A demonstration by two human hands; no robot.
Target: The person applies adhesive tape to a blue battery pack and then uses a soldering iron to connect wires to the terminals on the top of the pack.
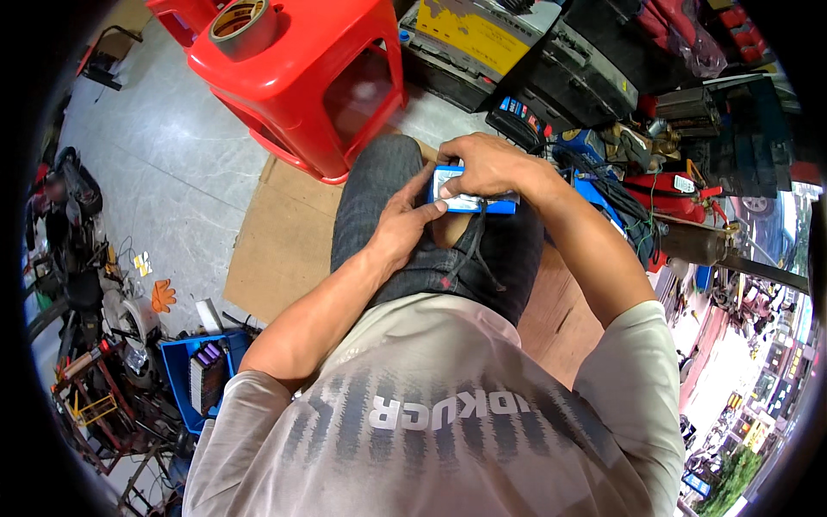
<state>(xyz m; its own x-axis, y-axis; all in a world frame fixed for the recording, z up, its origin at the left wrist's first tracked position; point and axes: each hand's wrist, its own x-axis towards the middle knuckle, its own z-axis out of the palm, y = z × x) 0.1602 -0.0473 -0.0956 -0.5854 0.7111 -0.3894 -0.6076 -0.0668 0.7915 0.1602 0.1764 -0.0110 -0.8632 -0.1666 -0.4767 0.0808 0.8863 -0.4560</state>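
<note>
Bin (177, 370): near-left of stool (297, 95). Left hand (403, 220): half-curled, thumb and fingers gripping left end of pack (468, 203). Pack: near-right of stool, between both hands. Right hand (491, 164): half-closed over pack, gripping, thumb on top.

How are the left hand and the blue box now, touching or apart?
Touching. The head view shows the left hand at the left end of the blue box, its thumb laid over the edge.
</note>
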